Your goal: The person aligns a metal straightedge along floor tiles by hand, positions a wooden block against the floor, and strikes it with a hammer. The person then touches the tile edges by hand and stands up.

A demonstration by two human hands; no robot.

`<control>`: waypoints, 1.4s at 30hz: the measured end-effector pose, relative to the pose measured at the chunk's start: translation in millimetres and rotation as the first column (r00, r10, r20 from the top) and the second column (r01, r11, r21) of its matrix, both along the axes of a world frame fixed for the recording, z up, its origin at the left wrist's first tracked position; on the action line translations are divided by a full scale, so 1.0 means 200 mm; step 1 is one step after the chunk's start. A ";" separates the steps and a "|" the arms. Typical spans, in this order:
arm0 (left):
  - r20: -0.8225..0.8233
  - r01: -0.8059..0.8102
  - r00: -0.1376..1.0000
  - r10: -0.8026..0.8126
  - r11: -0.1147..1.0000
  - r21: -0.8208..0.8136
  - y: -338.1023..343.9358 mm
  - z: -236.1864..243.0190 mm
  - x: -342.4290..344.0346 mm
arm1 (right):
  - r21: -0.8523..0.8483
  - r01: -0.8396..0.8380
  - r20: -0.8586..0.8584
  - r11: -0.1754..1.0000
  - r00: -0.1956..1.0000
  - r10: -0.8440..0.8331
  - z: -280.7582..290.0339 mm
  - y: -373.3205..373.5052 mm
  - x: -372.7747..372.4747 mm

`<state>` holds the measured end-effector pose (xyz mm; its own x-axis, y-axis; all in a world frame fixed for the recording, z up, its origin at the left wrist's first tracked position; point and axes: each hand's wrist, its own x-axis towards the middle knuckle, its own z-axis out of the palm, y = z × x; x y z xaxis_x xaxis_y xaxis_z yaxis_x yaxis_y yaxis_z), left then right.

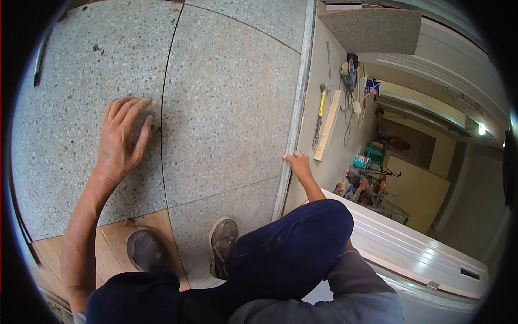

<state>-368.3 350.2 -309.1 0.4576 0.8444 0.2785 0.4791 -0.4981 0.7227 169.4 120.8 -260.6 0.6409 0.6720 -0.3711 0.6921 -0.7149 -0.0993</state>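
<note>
My left hand [123,134] is over a large grey speckled floor slab [65,151], close to the dark joint between it and the neighbouring slab [232,97]. Its fingers are bent together and the thumb stands apart from them; I make out nothing held between. My right hand [299,163] is at a long, narrow light-grey strip [300,102] along the slab's right edge. Its thumb and forefinger reach over the strip, while the other fingers are curled and partly hidden.
My shoes [224,237] stand by wood-look flooring [110,254]. Beyond the strip lie a yellow-handled hammer [322,105], a wooden batten [327,127] and a corded power tool [348,75]. Farther right are a bucket [361,161], a green stool [374,152] and a white door [415,237].
</note>
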 end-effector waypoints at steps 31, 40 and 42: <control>-0.174 -0.283 0.935 0.310 0.945 0.161 0.14 -0.06 -0.34 | -0.009 0.149 -0.098 0.989 0.984 -0.149 0.01 0.01 0.01; -0.197 -0.236 0.946 0.256 0.965 0.116 0.03 0.00 -0.31 | -0.063 0.174 0.034 0.983 0.984 -0.172 0.10 0.07 -0.06; -0.159 -0.188 0.964 0.213 0.970 0.156 0.00 -0.03 -0.30 | 0.058 0.040 0.124 0.998 0.991 -0.047 0.02 -0.07 0.24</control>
